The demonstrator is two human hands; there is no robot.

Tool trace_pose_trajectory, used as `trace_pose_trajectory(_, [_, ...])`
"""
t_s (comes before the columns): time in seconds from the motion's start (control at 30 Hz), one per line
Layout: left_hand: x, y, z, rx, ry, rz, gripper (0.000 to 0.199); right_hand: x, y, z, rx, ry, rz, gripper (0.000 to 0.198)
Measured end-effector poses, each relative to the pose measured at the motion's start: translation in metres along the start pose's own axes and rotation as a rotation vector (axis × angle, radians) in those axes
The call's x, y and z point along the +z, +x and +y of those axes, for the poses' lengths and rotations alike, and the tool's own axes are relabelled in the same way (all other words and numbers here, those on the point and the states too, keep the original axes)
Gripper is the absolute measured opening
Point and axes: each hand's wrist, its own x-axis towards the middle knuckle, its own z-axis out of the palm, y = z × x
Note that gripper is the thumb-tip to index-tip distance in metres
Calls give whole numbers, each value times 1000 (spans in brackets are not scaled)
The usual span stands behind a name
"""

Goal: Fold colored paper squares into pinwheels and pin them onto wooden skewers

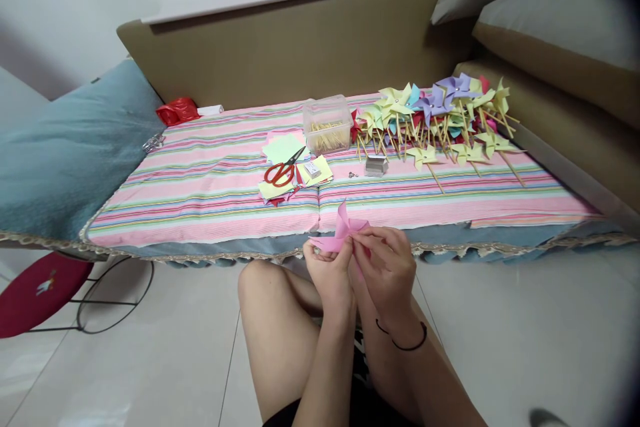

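A pink paper pinwheel, its blades folded in, is held up over my knees near the sofa's front edge. My left hand grips it from the left, with the thumb near its middle. From the right, my right hand pinches the same paper near its centre. Whether a small pin sits between those fingertips is hidden. Beyond the hands lie a few tiny metal pieces and a small open grey box. Red-handled scissors rest on stacks of coloured paper squares.
Many finished pinwheels on sticks are piled at the right. A clear plastic box holds wooden sticks. A small white box lies on paper. Farther left are a red plastic bag and a red stool.
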Motion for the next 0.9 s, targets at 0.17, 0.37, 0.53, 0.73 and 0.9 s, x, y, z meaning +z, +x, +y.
trace_pose_trajectory(0.17, [-1, 4, 3, -21, -20, -33, 43, 0, -1, 2, 22, 41, -11, 17])
trace_pose_trajectory(0.37, [-3, 9, 6, -95, -92, -85, 53, -3, -2, 4, 21, 75, -104, 19])
trace_pose_trajectory(0.53, [-4, 11, 8, -112, -126, -69, 57, -6, -3, 3, 37, 72, -141, 18])
trace_pose_trajectory(0.73, [-8, 15, 7, -101, -135, 9, 58, -4, -9, 1, 126, 121, -180, 21])
trace_pose_trajectory(0.9, [-10, 17, 7, -98, -138, 37, 56, 1, -6, -4, 748, 514, 105, 59])
